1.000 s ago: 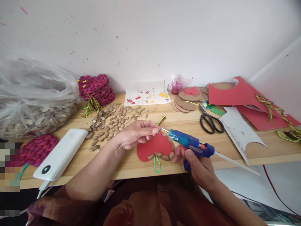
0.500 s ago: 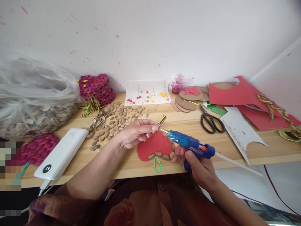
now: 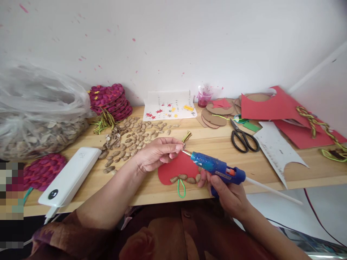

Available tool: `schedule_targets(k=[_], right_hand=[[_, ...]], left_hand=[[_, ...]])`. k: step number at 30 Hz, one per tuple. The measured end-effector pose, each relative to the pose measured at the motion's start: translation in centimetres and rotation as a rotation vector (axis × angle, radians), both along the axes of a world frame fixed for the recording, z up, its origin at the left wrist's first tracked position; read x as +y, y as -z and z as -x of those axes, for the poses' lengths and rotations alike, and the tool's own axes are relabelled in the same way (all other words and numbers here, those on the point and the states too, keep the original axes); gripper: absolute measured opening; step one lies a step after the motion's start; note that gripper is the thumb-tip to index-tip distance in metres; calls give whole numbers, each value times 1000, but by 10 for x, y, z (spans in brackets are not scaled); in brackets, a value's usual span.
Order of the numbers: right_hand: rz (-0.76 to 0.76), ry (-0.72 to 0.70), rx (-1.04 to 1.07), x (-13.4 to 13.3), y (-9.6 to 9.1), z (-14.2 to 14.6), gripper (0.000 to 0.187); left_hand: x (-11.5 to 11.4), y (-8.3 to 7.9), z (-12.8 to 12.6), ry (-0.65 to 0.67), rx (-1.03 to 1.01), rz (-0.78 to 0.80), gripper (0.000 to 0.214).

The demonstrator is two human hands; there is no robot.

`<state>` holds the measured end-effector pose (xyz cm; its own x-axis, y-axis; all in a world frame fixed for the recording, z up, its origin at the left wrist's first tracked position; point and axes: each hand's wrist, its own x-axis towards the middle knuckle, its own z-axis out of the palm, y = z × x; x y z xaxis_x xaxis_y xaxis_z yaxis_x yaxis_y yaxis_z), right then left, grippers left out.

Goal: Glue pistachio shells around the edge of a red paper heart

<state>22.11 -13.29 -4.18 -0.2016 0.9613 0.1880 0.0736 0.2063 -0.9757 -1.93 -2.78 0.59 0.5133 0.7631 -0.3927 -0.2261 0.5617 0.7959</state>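
Observation:
My left hand (image 3: 158,153) pinches a small seed shell (image 3: 183,146) between thumb and fingertips, just above a red round card (image 3: 176,169). The nozzle of a blue glue gun (image 3: 217,168) touches that shell. My right hand (image 3: 226,191) is wrapped round the gun's grip, and a white glue stick (image 3: 273,189) juts out behind it. Several shells are stuck along the card's lower edge, where a green loop (image 3: 181,188) hangs over the wooden table (image 3: 217,142).
Loose shells (image 3: 132,139) lie scattered behind the card. A plastic bag of shells (image 3: 38,119) and a white power bank (image 3: 72,177) sit at the left. Purple shell discs (image 3: 111,101), black scissors (image 3: 242,139), red paper (image 3: 273,106) and cardboard discs (image 3: 214,115) lie further back and right.
The glue gun's nozzle has slid a little left and up, closing on the shell in my left hand. My left hand has stayed nearly still.

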Motion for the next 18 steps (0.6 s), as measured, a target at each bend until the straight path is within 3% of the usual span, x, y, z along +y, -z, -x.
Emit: schedule_targets(k=[18], right_hand=[[-50, 11, -78, 3, -8, 2, 30]], left_hand=[[-1, -1, 0, -10, -19, 9, 37]])
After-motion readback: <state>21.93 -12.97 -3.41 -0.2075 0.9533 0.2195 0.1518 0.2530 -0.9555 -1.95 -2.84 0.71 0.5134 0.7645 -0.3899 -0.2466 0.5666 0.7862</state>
